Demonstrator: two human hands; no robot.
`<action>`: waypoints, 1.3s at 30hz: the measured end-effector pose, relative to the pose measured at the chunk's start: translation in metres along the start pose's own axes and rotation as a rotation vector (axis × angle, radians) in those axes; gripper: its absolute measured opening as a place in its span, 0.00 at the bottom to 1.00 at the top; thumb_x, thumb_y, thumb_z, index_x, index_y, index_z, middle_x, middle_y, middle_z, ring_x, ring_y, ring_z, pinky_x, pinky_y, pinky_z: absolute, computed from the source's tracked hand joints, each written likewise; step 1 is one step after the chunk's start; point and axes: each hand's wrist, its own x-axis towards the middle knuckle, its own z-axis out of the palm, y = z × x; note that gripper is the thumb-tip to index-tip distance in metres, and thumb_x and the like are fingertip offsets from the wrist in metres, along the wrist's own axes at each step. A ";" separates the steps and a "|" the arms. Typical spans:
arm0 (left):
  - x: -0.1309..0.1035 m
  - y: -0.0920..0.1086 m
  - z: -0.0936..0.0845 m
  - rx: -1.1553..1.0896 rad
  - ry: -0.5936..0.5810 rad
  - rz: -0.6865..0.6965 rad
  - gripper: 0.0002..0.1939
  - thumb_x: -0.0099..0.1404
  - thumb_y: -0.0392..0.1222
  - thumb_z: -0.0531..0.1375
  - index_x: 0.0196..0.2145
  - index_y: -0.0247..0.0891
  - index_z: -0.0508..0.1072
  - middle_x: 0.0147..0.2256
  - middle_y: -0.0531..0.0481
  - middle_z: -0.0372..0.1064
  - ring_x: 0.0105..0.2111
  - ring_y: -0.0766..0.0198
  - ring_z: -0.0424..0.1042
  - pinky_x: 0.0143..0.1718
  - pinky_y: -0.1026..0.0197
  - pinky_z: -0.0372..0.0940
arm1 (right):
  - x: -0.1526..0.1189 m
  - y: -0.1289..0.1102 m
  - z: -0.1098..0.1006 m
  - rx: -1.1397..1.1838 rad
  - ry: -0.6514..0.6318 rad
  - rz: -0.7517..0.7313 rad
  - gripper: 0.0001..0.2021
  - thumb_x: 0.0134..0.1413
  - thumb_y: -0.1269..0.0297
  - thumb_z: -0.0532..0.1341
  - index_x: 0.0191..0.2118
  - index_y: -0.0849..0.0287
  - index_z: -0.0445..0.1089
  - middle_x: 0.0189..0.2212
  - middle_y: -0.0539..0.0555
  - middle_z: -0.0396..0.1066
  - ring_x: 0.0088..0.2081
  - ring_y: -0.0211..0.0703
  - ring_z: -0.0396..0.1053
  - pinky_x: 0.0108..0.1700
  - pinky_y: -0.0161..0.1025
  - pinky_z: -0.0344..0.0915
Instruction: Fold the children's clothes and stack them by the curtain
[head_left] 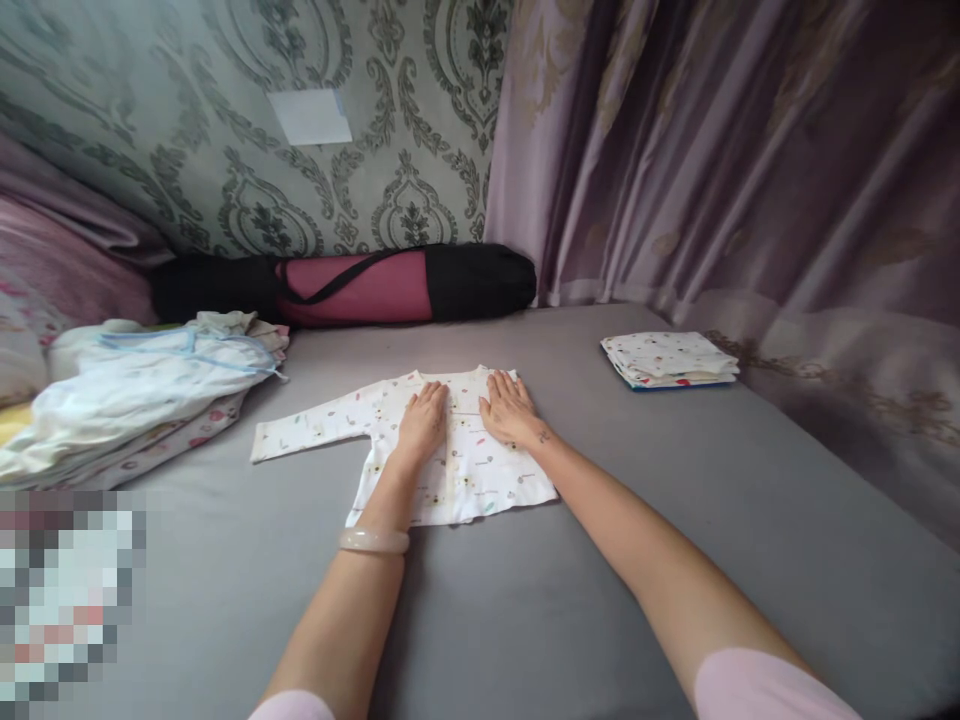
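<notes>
A small white baby shirt (pixel 465 470) with little printed figures lies spread on the grey bed sheet (pixel 570 610). One sleeve reaches out to the left; the other sleeve does not show on the right side. My left hand (pixel 424 420) rests flat on the shirt's upper left front, fingers stretched toward the neckline. On the upper right front lies my right hand (pixel 510 408), palm down with its fingers extended. Neither hand grips the cloth. A pale bangle (pixel 373 541) circles my left wrist.
A heap of loose clothes (pixel 165 370) lies at the left. Folded printed clothes (pixel 670 358) are stacked at the right. A long black and maroon bag (pixel 360 287) lies along the patterned wall (pixel 405 130). Purple curtains (pixel 675 170) hang at the right. A corner at lower left is pixelated.
</notes>
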 end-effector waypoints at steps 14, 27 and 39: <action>-0.004 -0.002 0.000 0.005 0.033 -0.121 0.24 0.69 0.37 0.44 0.60 0.37 0.61 0.64 0.40 0.54 0.65 0.48 0.50 0.64 0.41 0.45 | -0.001 0.020 -0.002 0.007 0.010 0.104 0.35 0.64 0.55 0.42 0.67 0.78 0.43 0.68 0.70 0.38 0.68 0.57 0.39 0.66 0.47 0.39; 0.001 -0.008 -0.028 -0.153 -0.013 -0.082 0.23 0.67 0.38 0.50 0.59 0.33 0.63 0.64 0.34 0.53 0.65 0.52 0.52 0.63 0.49 0.49 | -0.055 0.003 -0.020 0.044 -0.008 -0.223 0.33 0.66 0.53 0.40 0.69 0.70 0.43 0.70 0.63 0.34 0.70 0.48 0.31 0.68 0.47 0.33; -0.028 -0.046 -0.107 -0.219 0.091 -0.451 0.25 0.65 0.44 0.53 0.57 0.32 0.67 0.51 0.39 0.71 0.50 0.54 0.71 0.53 0.57 0.62 | -0.072 0.001 -0.014 -0.006 -0.141 -0.165 0.35 0.66 0.50 0.39 0.69 0.72 0.42 0.69 0.63 0.36 0.69 0.51 0.34 0.67 0.52 0.34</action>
